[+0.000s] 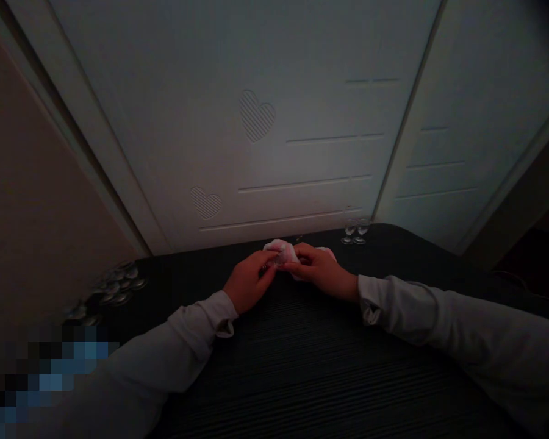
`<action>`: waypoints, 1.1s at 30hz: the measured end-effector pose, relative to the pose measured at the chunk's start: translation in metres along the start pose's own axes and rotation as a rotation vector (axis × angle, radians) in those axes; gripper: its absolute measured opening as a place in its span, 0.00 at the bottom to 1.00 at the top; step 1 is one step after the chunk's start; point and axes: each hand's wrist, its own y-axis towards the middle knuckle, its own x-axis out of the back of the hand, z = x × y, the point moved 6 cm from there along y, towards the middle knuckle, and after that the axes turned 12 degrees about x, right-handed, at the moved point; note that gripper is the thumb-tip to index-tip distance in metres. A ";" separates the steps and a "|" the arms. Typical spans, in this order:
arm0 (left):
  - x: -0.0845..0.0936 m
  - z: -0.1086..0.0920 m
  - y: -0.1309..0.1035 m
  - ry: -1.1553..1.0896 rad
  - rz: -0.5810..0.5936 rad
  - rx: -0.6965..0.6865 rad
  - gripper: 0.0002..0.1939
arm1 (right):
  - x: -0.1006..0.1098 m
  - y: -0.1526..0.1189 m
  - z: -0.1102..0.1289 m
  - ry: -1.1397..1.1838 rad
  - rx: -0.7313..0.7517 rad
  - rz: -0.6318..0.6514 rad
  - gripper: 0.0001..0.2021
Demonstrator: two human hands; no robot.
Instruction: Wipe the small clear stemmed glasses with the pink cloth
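Observation:
Just past the middle of the dark table, my two hands meet around a small clear glass [282, 258], which is partly hidden by fingers and cloth. My left hand [251, 277] is closed on the glass from the left, fingertips pinching it. A pink and white cloth [278, 245] wraps around the far side of the glass. Gripping that cloth, my right hand [322, 269] presses it against the glass from the right; another fold of the cloth shows behind the knuckles. Dim light hides the finer details of the glass.
Two small stemmed glasses [355, 231] stand at the back right of the dark table [283, 366]. Several more glasses [119, 282] cluster at the left edge. A white panel with embossed hearts [257, 116] rises directly behind the table. A blurred-out patch covers the lower left.

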 end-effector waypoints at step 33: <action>-0.001 0.002 0.002 -0.068 0.025 0.040 0.12 | 0.003 -0.001 -0.004 -0.003 -0.063 -0.065 0.14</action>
